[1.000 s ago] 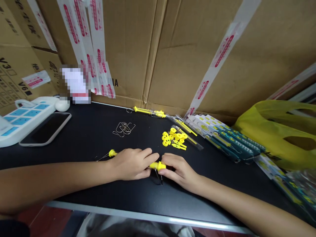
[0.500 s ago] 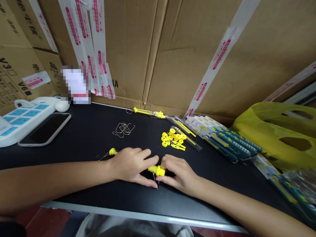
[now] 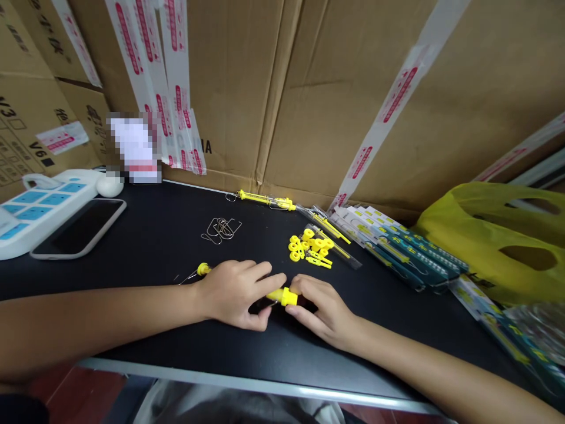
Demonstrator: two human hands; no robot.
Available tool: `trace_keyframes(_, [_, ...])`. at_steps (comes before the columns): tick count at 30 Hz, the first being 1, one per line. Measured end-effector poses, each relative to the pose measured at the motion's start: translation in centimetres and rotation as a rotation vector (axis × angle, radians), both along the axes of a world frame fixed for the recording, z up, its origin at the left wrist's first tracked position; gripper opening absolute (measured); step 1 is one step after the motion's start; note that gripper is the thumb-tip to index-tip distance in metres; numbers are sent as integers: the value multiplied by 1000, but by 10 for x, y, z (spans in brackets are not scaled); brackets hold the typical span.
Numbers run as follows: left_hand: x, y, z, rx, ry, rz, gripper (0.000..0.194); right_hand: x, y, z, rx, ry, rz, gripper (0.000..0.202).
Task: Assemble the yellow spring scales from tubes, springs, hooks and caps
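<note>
A yellow plastic tool with wire hooks (image 3: 289,297) lies crosswise between my hands, over the black table. My left hand (image 3: 238,292) is closed round its middle, which hides most of the body. Past that wrist, the yellow far end (image 3: 203,269) sticks out with a thin wire. My right hand (image 3: 324,307) pinches the thick yellow collar end between thumb and fingers. A short bit of wire shows by the collar, close to the left fingertips. Behind the right hand lie loose yellow rings and small pins (image 3: 309,246).
Bent wire hooks (image 3: 222,229) lie in a heap. A similar finished-looking tool (image 3: 265,200) rests by the cardboard (image 3: 229,88). Packaged pieces (image 3: 397,247) and a yellow bag (image 3: 494,235) are on the right. A phone (image 3: 82,228) and power strip (image 3: 48,203) are on the left.
The wire that hung below the yellow collar now lies up along the body. My left thumb has drawn back to the left. The right hand still grips the collar end.
</note>
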State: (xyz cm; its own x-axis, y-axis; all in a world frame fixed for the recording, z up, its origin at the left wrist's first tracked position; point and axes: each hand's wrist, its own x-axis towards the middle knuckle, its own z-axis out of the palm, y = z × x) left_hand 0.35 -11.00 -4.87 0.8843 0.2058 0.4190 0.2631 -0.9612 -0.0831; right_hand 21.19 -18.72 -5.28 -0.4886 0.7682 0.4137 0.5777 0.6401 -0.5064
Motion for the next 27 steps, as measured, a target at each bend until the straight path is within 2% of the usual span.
trace_keyframes(4, [0, 2, -2, 39, 25, -30, 45, 0, 0, 0, -9, 7, -48, 11])
trace_keyframes(8, [0, 3, -2, 83, 81, 9, 43, 1, 1, -1, -71, 15, -110, 11])
trace_keyframes(13, [2, 1, 0, 97, 105, 51, 29, 1, 3, -1, -124, 71, -105, 12])
trace_keyframes(15, [3, 1, 0, 99, 101, 58, 31, 1, 4, -1, -111, 64, -106, 12])
trace_keyframes(19, [3, 2, -1, 79, 108, 60, 38, 2, 5, -1, -59, 28, -96, 11])
trace_keyframes(23, [2, 3, -1, 61, 142, 63, 39, 5, 10, 1, 14, -19, -27, 13])
trace_keyframes(27, [1, 3, -3, 47, 169, 65, 38, 9, 14, 7, 312, -263, 99, 10])
